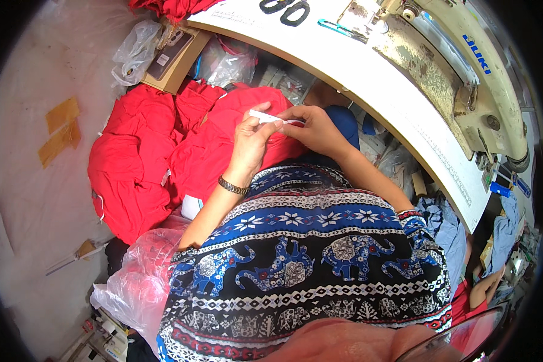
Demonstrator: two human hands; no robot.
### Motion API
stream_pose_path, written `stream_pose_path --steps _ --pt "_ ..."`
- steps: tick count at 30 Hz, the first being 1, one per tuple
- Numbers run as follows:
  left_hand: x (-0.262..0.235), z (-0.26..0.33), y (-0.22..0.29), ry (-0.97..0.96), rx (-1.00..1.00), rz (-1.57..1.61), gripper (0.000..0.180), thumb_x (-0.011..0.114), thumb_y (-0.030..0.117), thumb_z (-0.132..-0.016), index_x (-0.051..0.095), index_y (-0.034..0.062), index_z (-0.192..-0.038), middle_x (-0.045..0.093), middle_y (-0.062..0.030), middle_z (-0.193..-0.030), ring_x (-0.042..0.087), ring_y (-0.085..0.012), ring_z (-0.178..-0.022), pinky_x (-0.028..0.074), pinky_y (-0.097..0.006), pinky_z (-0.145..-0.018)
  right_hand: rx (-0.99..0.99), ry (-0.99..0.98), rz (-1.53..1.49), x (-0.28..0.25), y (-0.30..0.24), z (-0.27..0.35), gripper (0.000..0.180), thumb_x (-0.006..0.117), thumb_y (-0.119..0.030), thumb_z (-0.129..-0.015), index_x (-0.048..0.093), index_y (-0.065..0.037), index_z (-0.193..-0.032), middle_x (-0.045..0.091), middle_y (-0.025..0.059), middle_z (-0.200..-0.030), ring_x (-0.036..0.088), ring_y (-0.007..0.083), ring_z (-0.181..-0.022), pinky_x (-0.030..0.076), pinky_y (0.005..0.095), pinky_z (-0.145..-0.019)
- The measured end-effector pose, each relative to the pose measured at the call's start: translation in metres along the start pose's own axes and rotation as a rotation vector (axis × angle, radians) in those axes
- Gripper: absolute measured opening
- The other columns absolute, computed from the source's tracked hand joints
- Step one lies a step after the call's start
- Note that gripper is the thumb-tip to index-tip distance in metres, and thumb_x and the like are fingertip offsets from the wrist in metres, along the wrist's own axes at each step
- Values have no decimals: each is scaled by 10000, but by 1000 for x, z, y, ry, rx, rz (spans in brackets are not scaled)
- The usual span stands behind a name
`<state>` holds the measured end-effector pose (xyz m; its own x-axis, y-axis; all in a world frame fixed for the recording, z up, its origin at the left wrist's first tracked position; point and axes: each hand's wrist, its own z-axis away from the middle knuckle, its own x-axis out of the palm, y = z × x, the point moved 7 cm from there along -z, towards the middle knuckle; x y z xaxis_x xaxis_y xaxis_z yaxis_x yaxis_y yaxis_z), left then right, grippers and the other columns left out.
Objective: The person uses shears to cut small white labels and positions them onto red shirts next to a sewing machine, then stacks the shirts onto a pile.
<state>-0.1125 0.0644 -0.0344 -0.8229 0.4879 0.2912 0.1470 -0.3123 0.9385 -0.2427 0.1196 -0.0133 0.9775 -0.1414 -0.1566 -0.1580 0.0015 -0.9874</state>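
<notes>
My left hand (251, 140) pinches the white strip (271, 117) at frame centre; my right hand (315, 128) pinches its other end | strip's long axis runs left-right between both hands, equally near | red fabric (145, 163) lies beneath, centre-left.

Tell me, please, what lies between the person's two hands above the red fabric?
In the head view, a small white strip spans the gap between the left hand and the right hand; both pinch it, with red fabric beneath.

Cloth pile (140, 158) lies left of the sewing table (368, 78), plastic bag (140, 280) nearer.
</notes>
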Motion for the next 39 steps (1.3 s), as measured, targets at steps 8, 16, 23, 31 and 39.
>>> stream_pose_path --steps 8,16,23,31,39 --pt "-1 -6 0 -74 -25 -108 255 641 -8 -865 621 8 -1118 583 -9 -1041 553 -86 -939 459 -228 -825 158 -33 -267 2 28 2 181 677 -155 -858 704 20 -895 666 25 -788 569 75 -756 459 251 -700" --pt "4 -9 13 -169 15 -201 226 608 25 -905 627 6 -1129 661 -45 -1001 591 -99 -894 470 -225 -805 216 -49 -394 4 41 1 196 668 -172 -878 701 12 -935 661 -2 -838 558 66 -789 440 234 -736" --pt "3 -17 9 -113 7 -157 126 595 46 -918 658 -4 -1014 690 -52 -909 628 -102 -841 497 -235 -768 206 -48 -409 5 41 -2 231 660 -189 -887 688 23 -974 676 38 -882 585 93 -825 453 250 -770" --pt "1 -25 7 -143 -81 -336 109 608 75 -909 659 0 -970 683 -62 -908 621 -142 -859 493 -282 -785 236 -90 -414 6 41 -4 202 632 -153 -897 676 32 -968 669 41 -859 590 91 -808 462 241 -763" --pt "86 -150 150 -17 956 -1325 352 653 233 -808 638 -10 -1062 632 -224 -1045 616 -348 -961 488 -392 -820 269 30 -496 2 49 5 164 630 -148 -909 672 1 -963 661 32 -876 588 84 -845 444 227 -812"
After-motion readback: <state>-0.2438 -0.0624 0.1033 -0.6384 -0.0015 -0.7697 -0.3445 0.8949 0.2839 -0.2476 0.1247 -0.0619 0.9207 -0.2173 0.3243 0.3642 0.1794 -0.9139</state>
